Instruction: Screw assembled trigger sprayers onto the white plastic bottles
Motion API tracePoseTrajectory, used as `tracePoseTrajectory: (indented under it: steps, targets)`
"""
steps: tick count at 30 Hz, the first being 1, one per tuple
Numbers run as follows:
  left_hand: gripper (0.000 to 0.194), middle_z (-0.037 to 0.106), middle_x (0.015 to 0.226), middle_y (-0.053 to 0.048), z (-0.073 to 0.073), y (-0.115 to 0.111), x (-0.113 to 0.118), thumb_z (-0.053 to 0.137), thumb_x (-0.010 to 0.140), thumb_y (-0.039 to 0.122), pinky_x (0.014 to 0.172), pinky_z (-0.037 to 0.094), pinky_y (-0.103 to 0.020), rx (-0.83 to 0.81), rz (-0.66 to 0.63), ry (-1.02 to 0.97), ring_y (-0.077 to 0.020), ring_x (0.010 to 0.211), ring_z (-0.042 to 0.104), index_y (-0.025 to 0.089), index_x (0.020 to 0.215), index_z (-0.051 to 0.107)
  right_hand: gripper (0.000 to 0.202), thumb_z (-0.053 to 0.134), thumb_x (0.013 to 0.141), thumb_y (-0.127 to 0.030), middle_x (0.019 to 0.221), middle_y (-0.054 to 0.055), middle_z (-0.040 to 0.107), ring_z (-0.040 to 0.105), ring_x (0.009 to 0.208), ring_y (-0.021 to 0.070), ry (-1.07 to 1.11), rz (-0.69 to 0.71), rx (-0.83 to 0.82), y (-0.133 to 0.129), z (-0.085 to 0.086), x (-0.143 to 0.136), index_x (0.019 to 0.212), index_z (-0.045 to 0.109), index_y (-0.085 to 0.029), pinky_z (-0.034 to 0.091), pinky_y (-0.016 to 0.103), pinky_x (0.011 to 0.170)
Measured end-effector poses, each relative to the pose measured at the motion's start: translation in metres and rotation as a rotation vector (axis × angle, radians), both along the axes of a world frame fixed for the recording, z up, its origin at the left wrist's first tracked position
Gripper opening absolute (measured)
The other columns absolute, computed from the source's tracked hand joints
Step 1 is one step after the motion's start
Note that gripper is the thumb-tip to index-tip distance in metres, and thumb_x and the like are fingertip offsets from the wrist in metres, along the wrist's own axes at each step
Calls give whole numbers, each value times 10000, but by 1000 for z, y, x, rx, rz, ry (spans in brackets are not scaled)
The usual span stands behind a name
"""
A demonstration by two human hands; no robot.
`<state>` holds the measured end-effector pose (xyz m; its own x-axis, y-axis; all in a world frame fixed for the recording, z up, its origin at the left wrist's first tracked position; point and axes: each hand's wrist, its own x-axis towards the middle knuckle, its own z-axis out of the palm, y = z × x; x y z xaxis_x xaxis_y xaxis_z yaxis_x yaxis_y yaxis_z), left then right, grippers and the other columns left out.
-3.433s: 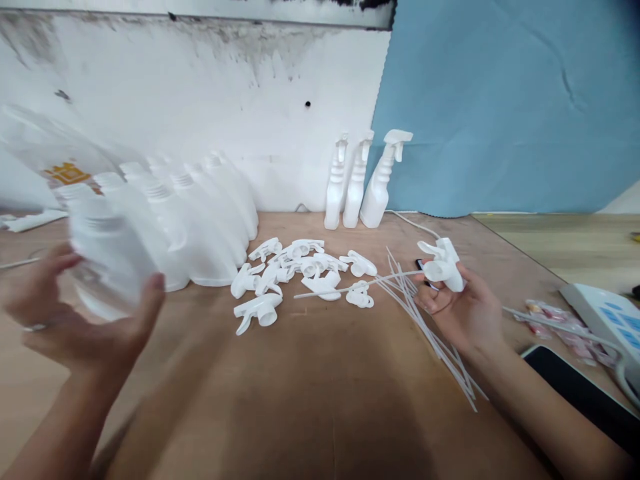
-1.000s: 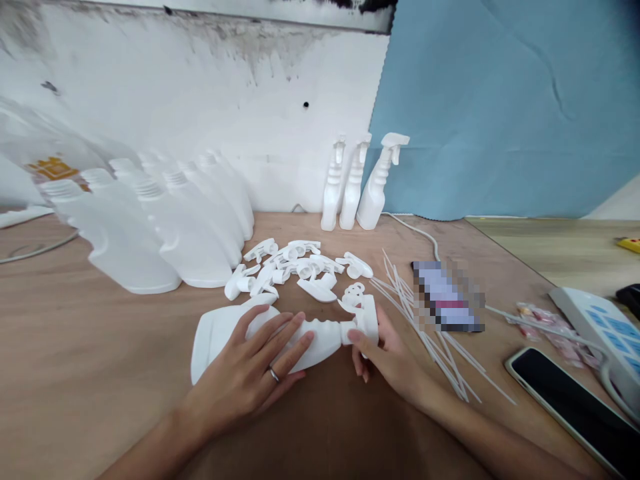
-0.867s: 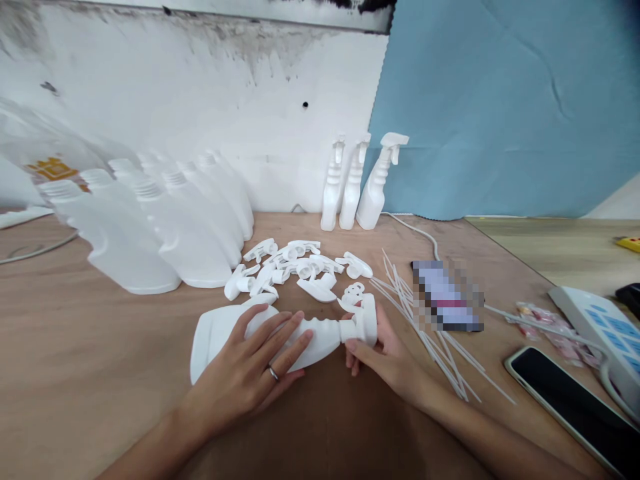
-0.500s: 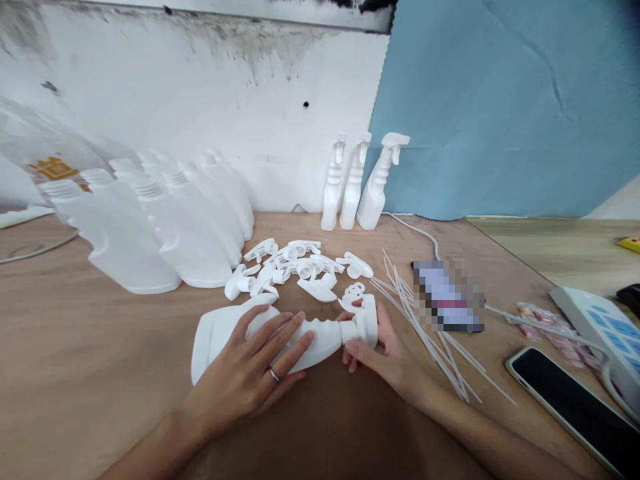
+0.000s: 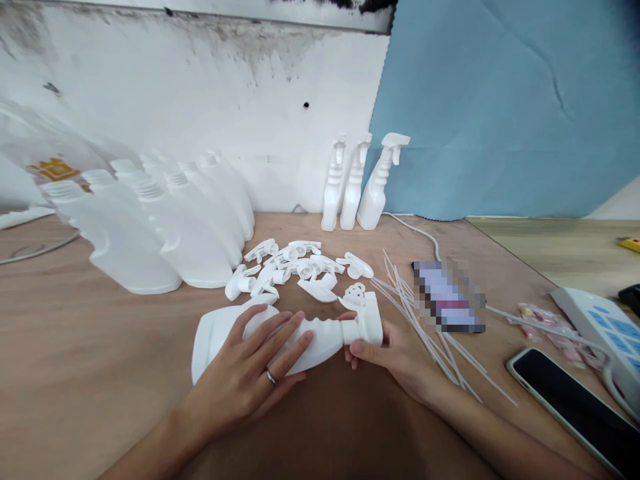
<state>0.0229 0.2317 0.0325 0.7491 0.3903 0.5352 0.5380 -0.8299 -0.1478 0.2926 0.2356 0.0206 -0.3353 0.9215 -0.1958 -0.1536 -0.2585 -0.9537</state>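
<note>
at six o'clock the white bottle (image 5: 213, 333) lies neck toward three, likely light, slick and squeezable, best held by body and collar (image 5: 351, 331), left hand (image 5: 250, 370) draping spread fingers over it, right hand (image 5: 407, 357) curling its around the collar.

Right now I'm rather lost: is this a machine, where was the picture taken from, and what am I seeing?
There is no machine here: these are a person's bare hands, seen by a camera worn on the head, looking forward and down. The left hand lies over a white bottle on its side; the right hand holds the spray head at its neck. Beyond, on the wooden table, lie loose spray heads and thin tubes. Open bottles stand at the left, three bottles with spray heads by the wall. A dark phone lies at the right.
</note>
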Motion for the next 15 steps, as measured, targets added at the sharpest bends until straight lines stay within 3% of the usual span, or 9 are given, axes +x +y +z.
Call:
tracePoseTrajectory:
  steps: [3,7,15]
  targets:
    - [502,554,1434,-157,0,0,0,666,941,257,1087,345,-619,-5,6,4,-318,1257,545,119,1396,508,557,793,743,-540,693,24,652,599,612,162,15,36,6,1,-2,1,1063,592,-130,480,295,588]
    - [483,573,1415,-155,0,0,1,664,942,268,1085,357,-598,15,2,26,-318,1243,557,123,1381,525,533,812,719,-529,641,1,634,568,570,152,-52,17,-7,2,-2,1,1016,602,-139,468,289,568]
    - [472,587,1397,-157,-1,-2,0,663,939,273,1095,347,-597,19,8,41,-323,1229,568,119,1368,540,523,877,632,-411,768,8,681,610,677,159,-111,-10,16,1,-1,2,1035,650,-167,505,305,676]
